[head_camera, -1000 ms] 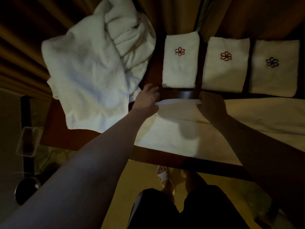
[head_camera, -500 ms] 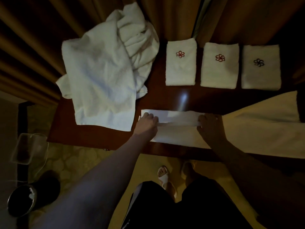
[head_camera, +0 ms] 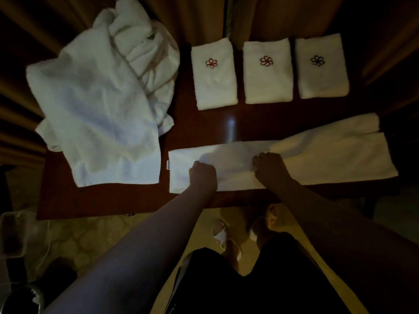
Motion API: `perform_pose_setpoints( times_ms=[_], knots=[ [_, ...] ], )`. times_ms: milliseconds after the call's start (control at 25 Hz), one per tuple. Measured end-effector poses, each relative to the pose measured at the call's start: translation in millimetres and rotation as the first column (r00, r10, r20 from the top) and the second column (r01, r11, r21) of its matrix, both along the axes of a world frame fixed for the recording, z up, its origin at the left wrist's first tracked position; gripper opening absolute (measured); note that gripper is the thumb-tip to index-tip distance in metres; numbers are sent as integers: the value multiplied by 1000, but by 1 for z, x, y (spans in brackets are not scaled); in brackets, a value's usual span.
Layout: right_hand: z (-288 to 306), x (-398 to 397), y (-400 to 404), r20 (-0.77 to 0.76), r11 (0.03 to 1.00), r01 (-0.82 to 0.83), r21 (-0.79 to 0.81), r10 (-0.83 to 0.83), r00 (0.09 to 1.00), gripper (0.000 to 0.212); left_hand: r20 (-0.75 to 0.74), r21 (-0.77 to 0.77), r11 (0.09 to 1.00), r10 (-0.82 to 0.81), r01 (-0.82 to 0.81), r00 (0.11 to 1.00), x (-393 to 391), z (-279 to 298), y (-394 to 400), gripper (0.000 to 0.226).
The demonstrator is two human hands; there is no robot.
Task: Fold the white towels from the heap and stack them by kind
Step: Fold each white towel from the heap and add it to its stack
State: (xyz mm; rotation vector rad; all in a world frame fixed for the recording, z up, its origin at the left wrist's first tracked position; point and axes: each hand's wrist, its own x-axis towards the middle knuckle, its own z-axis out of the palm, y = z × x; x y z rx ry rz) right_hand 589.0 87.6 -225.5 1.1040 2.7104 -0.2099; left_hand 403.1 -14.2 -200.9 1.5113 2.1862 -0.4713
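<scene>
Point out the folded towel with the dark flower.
In the head view, the dark-flower towel lies far right on the table, last in a row after two red-flower towels.

A rumpled heap of white towels (head_camera: 97, 105) lies at 10 o'clock. Three folded towels sit in a row at 1 o'clock, apart: two with red flowers (head_camera: 214, 75) (head_camera: 267, 72), one with a dark flower (head_camera: 322, 66). A long, half-folded towel (head_camera: 317, 155) stretches from centre toward 3 o'clock.
</scene>
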Motion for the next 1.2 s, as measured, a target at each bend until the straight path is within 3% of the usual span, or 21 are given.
perform_pose_setpoints(
  times_ms=[120, 240, 400, 560, 720, 920, 1000, 1200],
  knots=[
    [3, 20, 18, 68, 988, 75, -132, -67, 995, 27, 97, 115, 980, -172, 161, 980, 33, -7, 26, 35],
    [5, 52, 32, -6, 972, 172, -163, -176, 984, 47, 210, 190, 942, -313, 275, 926, 68, -10, 54, 38],
    [9, 104, 57, -84, 926, 346, -150, -360, 929, 43, 269, 198, 944, -311, 264, 911, 109, -16, 91, 40],
    [9, 163, 90, 1, 738, 610, -290, -637, 771, 47, 243, 133, 965, -252, 225, 937, 153, -20, 120, 54],
    [1, 195, 105, 99, 781, 459, -424, -463, 881, 64, 158, 9, 999, -49, 49, 986, 168, -28, 134, 82],
    [2, 193, 137, 27, 793, 344, -503, -384, 923, 53, 60, 55, 998, 15, -19, 998, 152, -27, 153, 73],
    [-1, 195, 149, -12, 810, 347, -473, -399, 917, 46, 48, 81, 997, -5, 1, 999, 158, -26, 161, 62],
    [-3, 203, 185, -94, 898, 380, -220, -407, 909, 41, 97, 220, 973, -89, 66, 991, 194, -27, 183, 42]
  ],
)
